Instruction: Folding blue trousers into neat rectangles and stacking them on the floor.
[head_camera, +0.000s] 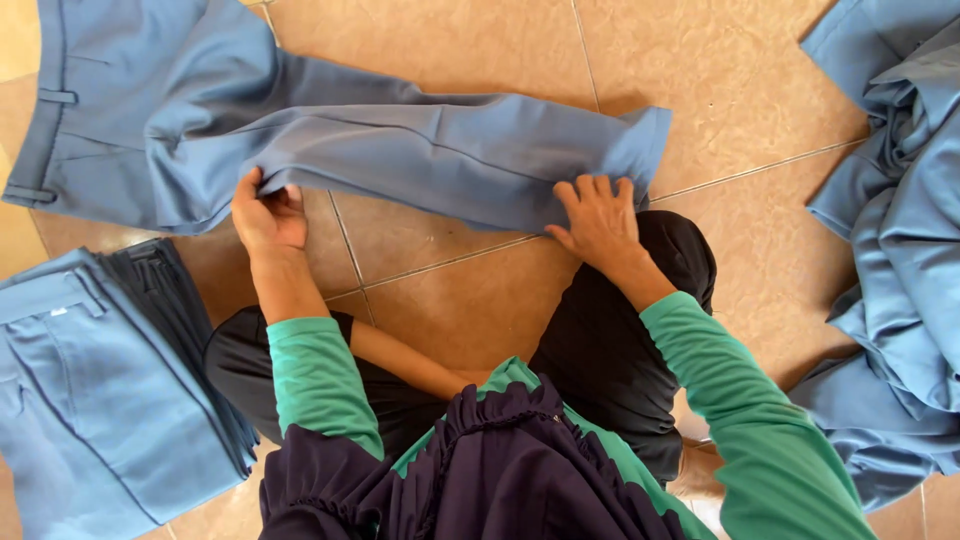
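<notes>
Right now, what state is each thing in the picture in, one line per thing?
Blue trousers: spread flat on the floor tiles, legs laid together, lower edge gripped.
Left hand: pinching the trousers' edge near the seat.
Right hand: fingers pressed flat on the leg near the hem.
Folded stack: neatly folded, blue trousers on top, dark ones beneath.
Unfolded pile: crumpled, loose blue garments.

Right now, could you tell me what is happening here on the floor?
A person sits on the tiled floor with blue trousers spread flat in front. The left hand grips the near edge of the trouser leg; the right hand presses flat near the hem. A stack of folded trousers lies on one side, a loose heap of blue garments on the other.
</notes>
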